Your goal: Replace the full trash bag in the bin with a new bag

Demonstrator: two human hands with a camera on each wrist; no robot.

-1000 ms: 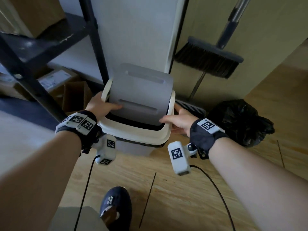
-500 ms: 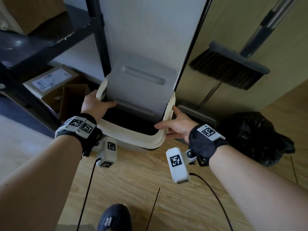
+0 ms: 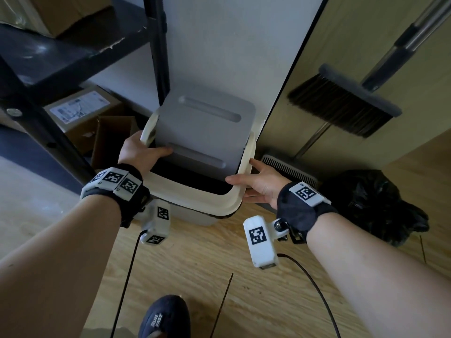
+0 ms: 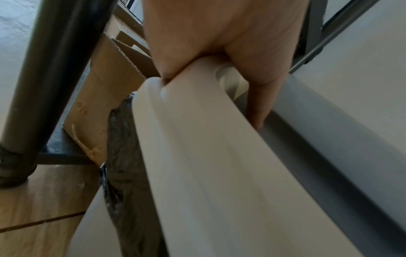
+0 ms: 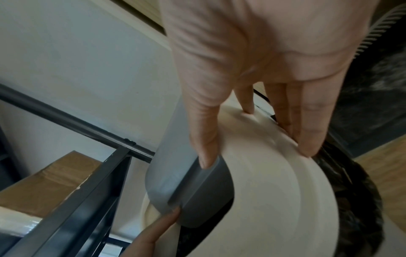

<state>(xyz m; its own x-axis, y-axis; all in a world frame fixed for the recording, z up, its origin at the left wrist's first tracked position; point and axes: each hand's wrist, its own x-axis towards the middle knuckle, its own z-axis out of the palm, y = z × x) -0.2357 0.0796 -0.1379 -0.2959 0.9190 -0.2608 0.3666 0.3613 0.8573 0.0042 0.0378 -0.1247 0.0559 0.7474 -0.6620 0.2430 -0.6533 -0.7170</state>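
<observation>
Your left hand (image 3: pixel 140 154) grips the left side of the cream rim frame (image 3: pixel 195 195) that sits on top of the bin (image 3: pixel 192 217), thumb lying over the top toward the grey lid (image 3: pixel 205 132) and the other fingers curled under the frame's outer edge; the left wrist view shows that frame (image 4: pixel 197 139) pinched in the crook of your thumb. Your right hand (image 3: pixel 258 185) holds the frame at its near right corner, thumb on top and fingers (image 5: pixel 307 132) wrapped beneath the outer lip, as the right wrist view makes plain. The lid stands tilted up and back against the white panel (image 3: pixel 231 45) behind it, leaving the dark opening of the bin exposed between your hands. A black bag (image 4: pixel 127 173) shows crinkled under the frame on the bin's left side, and more black film (image 5: pixel 351 217) shows under the right edge. The bin stands on the wooden floor (image 3: pixel 219 276) between a black metal shelf (image 3: pixel 48 57) with cardboard boxes (image 3: pixel 80 113) on your left and a broom (image 3: pixel 346 103) leaning on the wall to your right. A full, tied black trash bag (image 3: pixel 375 203) lies on the floor well to the right of the bin, just beyond your right wrist. A dark shoe (image 3: pixel 166 318) shows at the bottom edge.
</observation>
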